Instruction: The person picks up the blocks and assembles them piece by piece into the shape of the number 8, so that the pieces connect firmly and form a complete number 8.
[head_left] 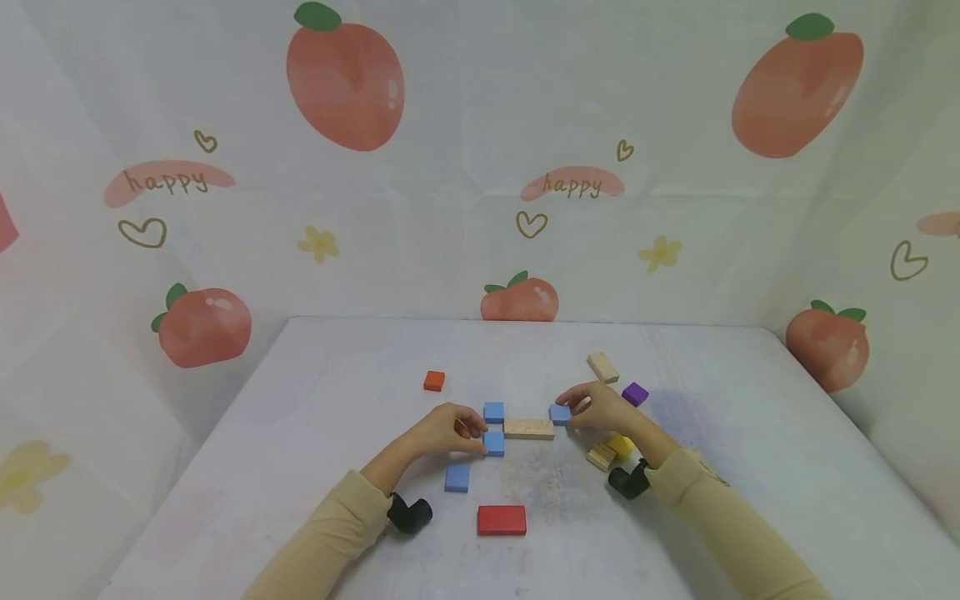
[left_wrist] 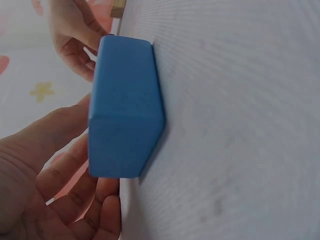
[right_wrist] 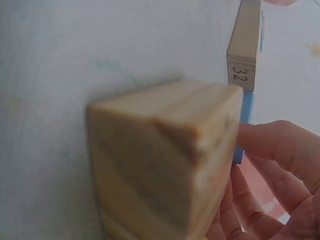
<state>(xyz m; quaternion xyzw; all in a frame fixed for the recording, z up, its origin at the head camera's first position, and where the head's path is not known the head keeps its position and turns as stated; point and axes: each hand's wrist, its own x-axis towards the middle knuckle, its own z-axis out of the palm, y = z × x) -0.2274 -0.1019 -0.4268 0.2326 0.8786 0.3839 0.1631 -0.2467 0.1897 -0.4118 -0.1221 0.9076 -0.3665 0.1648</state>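
Note:
In the head view, my left hand (head_left: 452,429) pinches a small blue block (head_left: 494,444) at its left side, thumb at the near edge. My right hand (head_left: 600,408) pinches another blue block (head_left: 559,414) between thumb and index finger. A long wooden block (head_left: 528,429) lies between the two, its right end by the right hand's block. Behind the left hand's block sits a third blue block (head_left: 493,412). A further blue block (left_wrist: 125,90) fills the left wrist view and hides the left fingertips there. The right wrist view shows "32" on the wooden block's end (right_wrist: 242,73).
A red block (head_left: 502,520) lies nearest the front, an orange one (head_left: 434,381) at the back left. Right of centre are a purple block (head_left: 635,394), a wooden block (head_left: 602,367), and, under the right forearm, a yellow block (head_left: 621,447) beside a short wooden block (head_left: 601,456).

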